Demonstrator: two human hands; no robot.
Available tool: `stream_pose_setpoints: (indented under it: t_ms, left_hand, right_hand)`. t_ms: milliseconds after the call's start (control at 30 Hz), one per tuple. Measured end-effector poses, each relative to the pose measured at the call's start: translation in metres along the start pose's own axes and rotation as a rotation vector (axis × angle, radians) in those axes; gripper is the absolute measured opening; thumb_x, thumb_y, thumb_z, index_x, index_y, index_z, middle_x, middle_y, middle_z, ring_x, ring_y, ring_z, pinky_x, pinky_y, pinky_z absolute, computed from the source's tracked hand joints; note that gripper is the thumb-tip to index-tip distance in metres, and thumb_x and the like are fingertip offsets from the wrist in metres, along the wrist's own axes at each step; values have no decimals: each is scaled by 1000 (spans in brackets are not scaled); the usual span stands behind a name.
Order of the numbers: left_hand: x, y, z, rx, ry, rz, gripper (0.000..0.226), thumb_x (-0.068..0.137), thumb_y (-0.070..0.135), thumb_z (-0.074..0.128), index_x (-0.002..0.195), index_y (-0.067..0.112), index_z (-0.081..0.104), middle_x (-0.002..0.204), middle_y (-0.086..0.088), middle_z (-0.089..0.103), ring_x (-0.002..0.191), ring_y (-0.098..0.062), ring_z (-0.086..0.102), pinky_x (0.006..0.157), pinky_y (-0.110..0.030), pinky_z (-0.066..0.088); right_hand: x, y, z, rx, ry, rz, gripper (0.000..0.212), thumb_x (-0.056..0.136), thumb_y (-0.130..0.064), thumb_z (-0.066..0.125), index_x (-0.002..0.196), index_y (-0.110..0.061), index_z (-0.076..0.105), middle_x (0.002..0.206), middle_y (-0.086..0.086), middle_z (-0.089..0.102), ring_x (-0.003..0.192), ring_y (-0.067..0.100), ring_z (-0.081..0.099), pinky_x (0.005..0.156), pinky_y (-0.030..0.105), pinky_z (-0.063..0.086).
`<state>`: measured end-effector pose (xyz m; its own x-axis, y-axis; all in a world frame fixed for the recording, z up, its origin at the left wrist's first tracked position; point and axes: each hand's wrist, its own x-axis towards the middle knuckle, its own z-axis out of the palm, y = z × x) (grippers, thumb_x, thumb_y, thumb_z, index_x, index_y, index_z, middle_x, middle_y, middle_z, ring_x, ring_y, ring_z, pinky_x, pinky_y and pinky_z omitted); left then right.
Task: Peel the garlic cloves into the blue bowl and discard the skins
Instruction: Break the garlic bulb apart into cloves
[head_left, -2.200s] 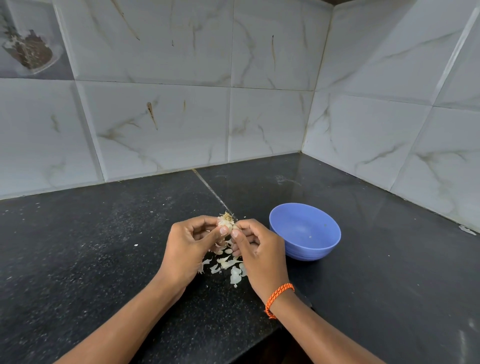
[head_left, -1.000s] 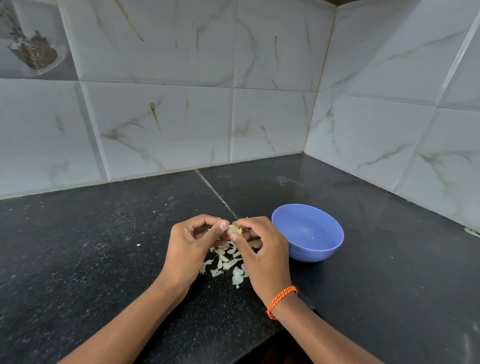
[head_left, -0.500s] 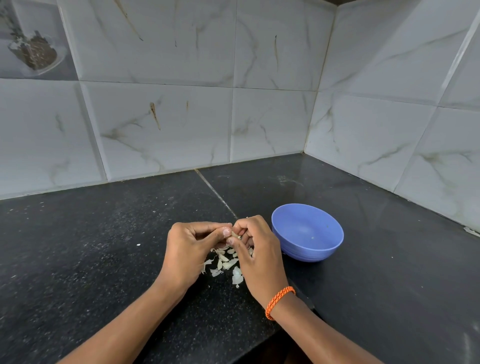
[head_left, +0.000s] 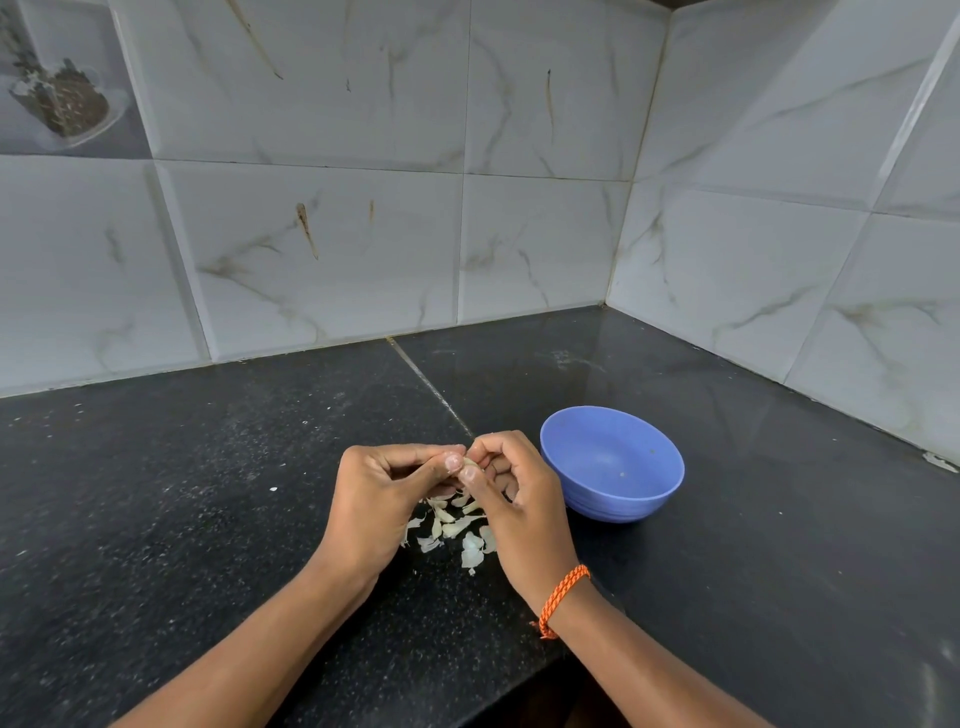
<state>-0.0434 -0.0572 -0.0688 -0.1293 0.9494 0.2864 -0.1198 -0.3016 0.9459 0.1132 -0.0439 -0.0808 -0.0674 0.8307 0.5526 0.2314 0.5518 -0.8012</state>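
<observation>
Fingers of left hand & right hand curl in, pinching a small garlic piece between thumbs, above the skins pile on black counter. Blue bowl sits just right of right hand. Orange wrist band. Tile wall behind.
</observation>
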Motion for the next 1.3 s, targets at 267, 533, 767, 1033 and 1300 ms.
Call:
stream_pose_setpoints:
  t_ms: [267, 533, 767, 1033, 1300]
  left_hand:
    - [0, 3, -1, 119, -37, 48, 15, 89, 16, 83, 103, 11, 86, 97, -6, 84, 92, -26, 82, 85, -34, 67]
    - [-1, 2, -3, 206, -117, 85, 21, 94, 18, 81, 115, 17, 83, 106, 2, 84, 99, -18, 81, 91, -36, 66]
    - [5, -7, -9, 486, -25, 191, 15, 105, 29, 70, 117, 29, 78, 108, 16, 78, 103, -9, 73, 93, -37, 59]
    - [7, -9, -13, 535, 112, 223, 13, 104, 31, 70, 115, 30, 77, 108, 18, 77, 104, -2, 70, 87, -16, 52]
    - [6, -12, -12, 494, 52, 180, 13, 104, 31, 70, 114, 33, 78, 108, 19, 77, 104, -4, 71, 97, -41, 58]
  right_hand:
    - [-2, -1, 1, 9, 23, 27, 5, 105, -17, 66, 103, -22, 63, 94, -6, 69, 84, 20, 70, 71, 36, 62]
    - [-3, -9, -2, -6, 80, 26, 6, 104, -9, 66, 105, -15, 65, 86, -7, 75, 73, 10, 74, 63, 20, 60]
    - [-4, -6, 0, -84, 152, 18, 6, 107, -17, 63, 106, -23, 62, 81, -10, 70, 74, 15, 72, 63, 38, 63]
    - [-2, -9, 1, -185, 109, -39, 10, 102, -17, 69, 100, -24, 64, 96, -12, 62, 90, 13, 66, 67, 22, 57]
    - [-2, -2, 0, -181, 77, 54, 12, 97, -16, 75, 97, -23, 67, 85, -15, 70, 85, 7, 70, 68, 24, 61]
